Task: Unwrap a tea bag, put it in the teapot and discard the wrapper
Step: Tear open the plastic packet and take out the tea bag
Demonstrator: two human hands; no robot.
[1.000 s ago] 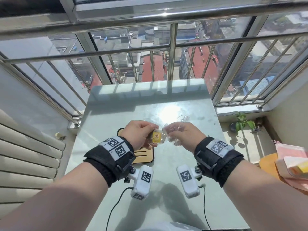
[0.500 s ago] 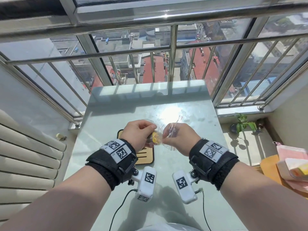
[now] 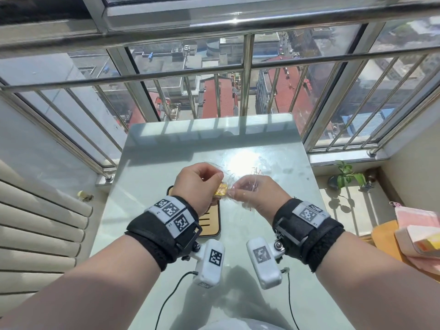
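Note:
Both hands are raised together over the middle of the pale green table (image 3: 147, 186). My left hand (image 3: 197, 184) pinches a small yellow tea bag (image 3: 221, 189) that sits in a clear plastic wrapper (image 3: 240, 186). My right hand (image 3: 259, 196) grips the crinkled clear wrapper on its other side, close against the left fingers. Loose wrapper film sticks up above the right fingers. No teapot shows in view; the hands hide what lies below them.
A wooden slatted tray (image 3: 210, 222) with a dark rim lies on the table under my left wrist. A window with metal bars (image 3: 246, 75) stands behind the table's far edge. A potted plant (image 3: 345, 175) sits on the right ledge, pink cloths (image 3: 419, 229) further right.
The hands have drawn closer together and the right hand has turned, twisting the clear wrapper. The yellow tea bag has tilted between the left fingers.

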